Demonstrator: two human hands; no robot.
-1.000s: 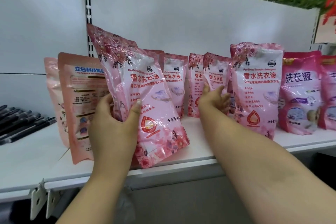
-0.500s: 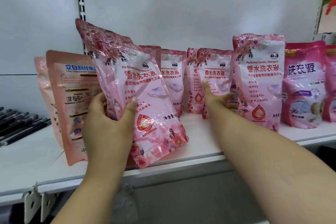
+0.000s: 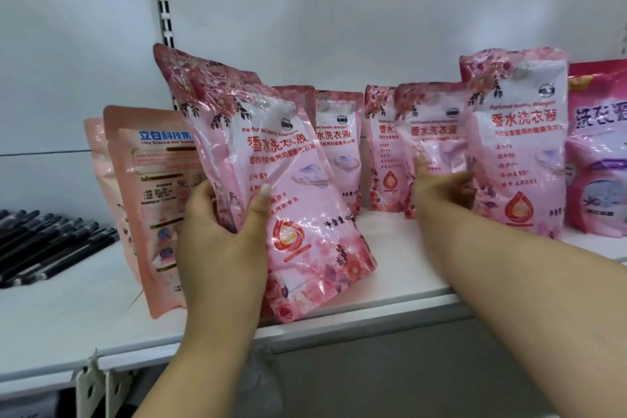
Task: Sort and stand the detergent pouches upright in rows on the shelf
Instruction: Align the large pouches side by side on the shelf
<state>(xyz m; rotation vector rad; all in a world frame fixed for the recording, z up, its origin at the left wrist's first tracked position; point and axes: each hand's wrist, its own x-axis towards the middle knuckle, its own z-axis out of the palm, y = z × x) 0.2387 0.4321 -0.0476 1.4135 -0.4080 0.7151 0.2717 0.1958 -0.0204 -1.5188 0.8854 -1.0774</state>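
left hand was wrapped round a big pink pouch, thumb across the front and fingers behind, holding it tilted with its bottom corner near the front edge of the white shelf. right hand gripped a smaller pouch further back, thumb up on its face, fingers curled round its right side. just right of that hand stood a tall upright pouch, then a darker pink bag. left of the left hand stood a peach pouch showing its back, and beyond it lay black pens.
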